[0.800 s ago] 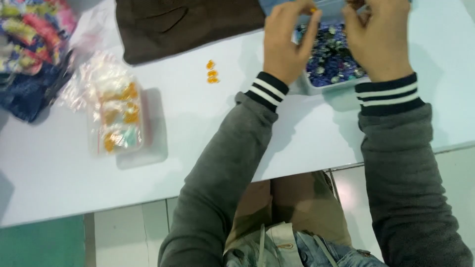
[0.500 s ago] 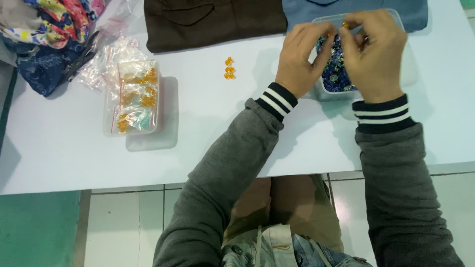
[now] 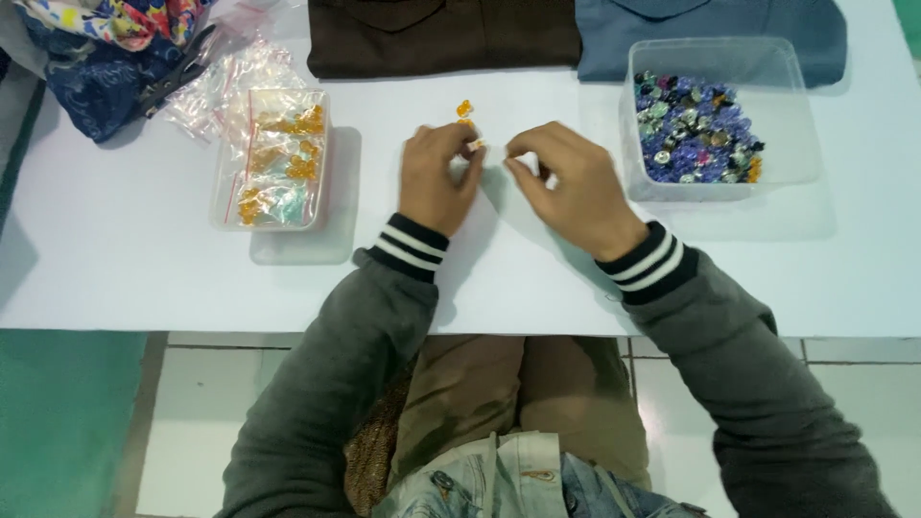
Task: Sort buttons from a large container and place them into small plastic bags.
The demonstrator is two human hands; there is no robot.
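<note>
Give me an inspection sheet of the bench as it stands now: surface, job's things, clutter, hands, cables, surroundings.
Surface: white table.
Job's things: small orange piece pinched at the left hand's fingertips; orange beads loose on the table just beyond; clear tub of blue and purple beads on the right.
Clutter: clear box with orange beads in bags, loose plastic bags, pliers, patterned cloth, brown garment, blue garment.
Hands: left hand pinching; right hand close beside, fingers curled; whether it holds anything cannot be told.
Cables: nothing seen.
Surroundings: tiled floor, green mat.
</note>
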